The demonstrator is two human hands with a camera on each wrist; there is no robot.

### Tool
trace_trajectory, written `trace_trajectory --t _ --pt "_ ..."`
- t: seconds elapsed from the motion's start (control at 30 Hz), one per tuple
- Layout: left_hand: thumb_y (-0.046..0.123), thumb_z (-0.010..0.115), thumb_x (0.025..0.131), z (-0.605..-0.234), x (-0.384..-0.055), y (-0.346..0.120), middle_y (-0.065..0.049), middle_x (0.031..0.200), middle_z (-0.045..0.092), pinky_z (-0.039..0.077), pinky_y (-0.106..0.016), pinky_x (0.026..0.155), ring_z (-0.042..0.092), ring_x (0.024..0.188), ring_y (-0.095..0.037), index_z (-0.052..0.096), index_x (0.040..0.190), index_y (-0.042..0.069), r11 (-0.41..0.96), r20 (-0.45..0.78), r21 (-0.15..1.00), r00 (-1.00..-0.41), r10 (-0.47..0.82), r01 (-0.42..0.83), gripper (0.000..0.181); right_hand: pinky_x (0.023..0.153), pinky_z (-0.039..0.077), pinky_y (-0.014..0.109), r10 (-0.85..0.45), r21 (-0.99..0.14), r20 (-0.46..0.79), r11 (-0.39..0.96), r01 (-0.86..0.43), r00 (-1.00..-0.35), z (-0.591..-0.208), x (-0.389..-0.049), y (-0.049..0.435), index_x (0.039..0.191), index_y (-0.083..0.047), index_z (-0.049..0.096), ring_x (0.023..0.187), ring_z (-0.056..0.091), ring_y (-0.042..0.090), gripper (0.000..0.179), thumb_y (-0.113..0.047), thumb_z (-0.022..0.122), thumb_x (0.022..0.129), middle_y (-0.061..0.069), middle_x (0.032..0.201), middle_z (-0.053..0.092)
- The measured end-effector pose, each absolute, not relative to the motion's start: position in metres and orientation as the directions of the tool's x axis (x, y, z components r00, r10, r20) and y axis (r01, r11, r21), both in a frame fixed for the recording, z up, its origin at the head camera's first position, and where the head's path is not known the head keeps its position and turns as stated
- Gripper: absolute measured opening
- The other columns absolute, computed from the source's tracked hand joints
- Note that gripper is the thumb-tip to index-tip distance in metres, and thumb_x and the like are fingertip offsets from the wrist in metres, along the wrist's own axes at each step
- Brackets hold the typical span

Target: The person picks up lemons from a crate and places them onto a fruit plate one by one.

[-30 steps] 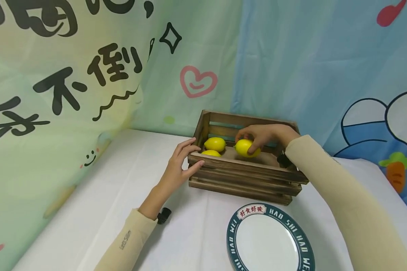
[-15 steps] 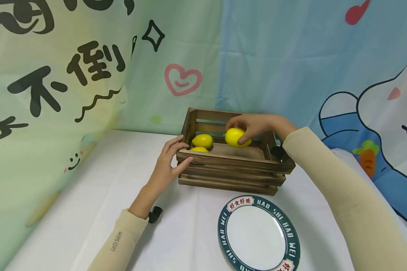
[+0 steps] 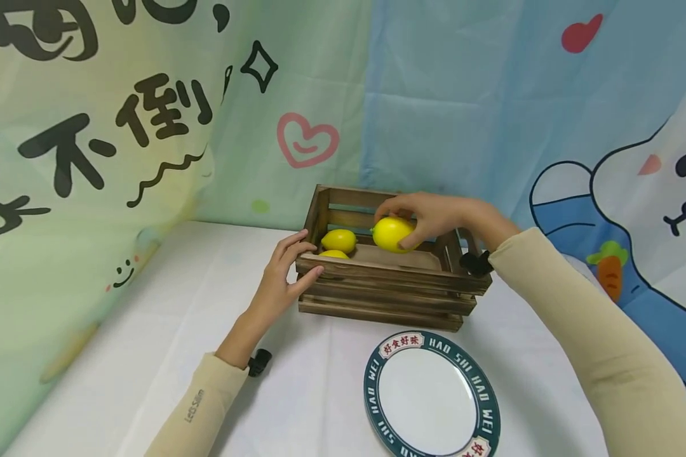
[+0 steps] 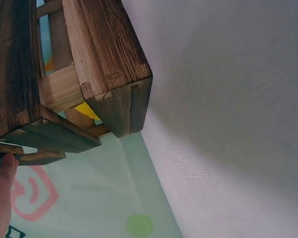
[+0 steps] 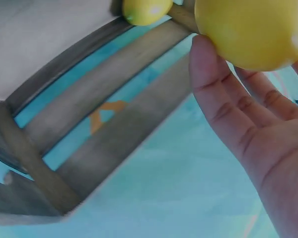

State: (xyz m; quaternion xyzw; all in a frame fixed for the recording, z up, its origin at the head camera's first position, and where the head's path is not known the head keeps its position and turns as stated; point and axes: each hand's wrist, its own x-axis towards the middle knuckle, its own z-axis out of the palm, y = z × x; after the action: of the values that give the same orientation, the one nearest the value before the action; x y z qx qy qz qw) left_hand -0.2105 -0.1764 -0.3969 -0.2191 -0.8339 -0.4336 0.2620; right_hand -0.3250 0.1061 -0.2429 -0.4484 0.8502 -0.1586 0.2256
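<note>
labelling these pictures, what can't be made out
Head view: base of the front lemon, hidden by the crate.
Head view: near rim of the plate, cut by the bottom edge.
Right wrist view: top of the held lemon, cut by the top edge.
Left wrist view: most of a lemon, behind crate.

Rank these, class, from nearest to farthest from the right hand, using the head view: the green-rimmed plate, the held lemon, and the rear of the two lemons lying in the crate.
1. Held lemon: gripped by the right hand.
2. Rear lemon: left end of the crate.
3. Green-rimmed plate: in front of the crate.
</note>
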Motion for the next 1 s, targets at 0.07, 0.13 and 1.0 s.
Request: trace_trajectory --t 0.07,0.13,1.0 --pt "0.012 0.072 0.090 -0.398 -0.210 -0.177 -0.011 0.148 0.039 0.037 -0.053 0.108 0.039 0.136 -0.029 0.057 0.121 0.007 0.526 0.626 0.610 -0.768 0.139 0.592 0.035 0.090 0.047 0.046 -0.840 -0.465 -0.234 0.538 -0.703 -0.489 -0.239 -0.319 0.106 0.137 -0.009 0.050 0.109 0.055 0.031 0.055 -0.014 0.070 0.086 0.014 0.134 0.050" --pt "0.011 0.072 0.090 -0.399 -0.211 -0.177 -0.011 0.149 0.039 0.037 -0.053 0.109 0.039 0.137 -0.030 0.057 0.122 0.007 0.528 0.627 0.607 -0.766 0.142 0.594 0.035 0.089 0.048 0.046 -0.847 -0.456 -0.224 0.528 -0.717 -0.482 -0.235 -0.313 0.106 0.136 -0.010 0.051 0.109 0.054 0.031 0.055 -0.015 0.070 0.085 0.013 0.134 0.050" --pt "0.011 0.072 0.089 -0.397 -0.211 -0.177 -0.013 0.148 0.039 0.038 -0.052 0.108 0.038 0.137 -0.030 0.057 0.121 0.006 0.526 0.646 0.591 -0.749 0.145 0.612 0.035 0.076 0.054 0.033 -0.886 -0.479 -0.221 0.462 -0.746 -0.407 -0.236 -0.238 0.114 0.129 -0.014 0.056 0.097 0.051 0.022 0.058 -0.012 0.073 0.075 0.001 0.118 0.055"
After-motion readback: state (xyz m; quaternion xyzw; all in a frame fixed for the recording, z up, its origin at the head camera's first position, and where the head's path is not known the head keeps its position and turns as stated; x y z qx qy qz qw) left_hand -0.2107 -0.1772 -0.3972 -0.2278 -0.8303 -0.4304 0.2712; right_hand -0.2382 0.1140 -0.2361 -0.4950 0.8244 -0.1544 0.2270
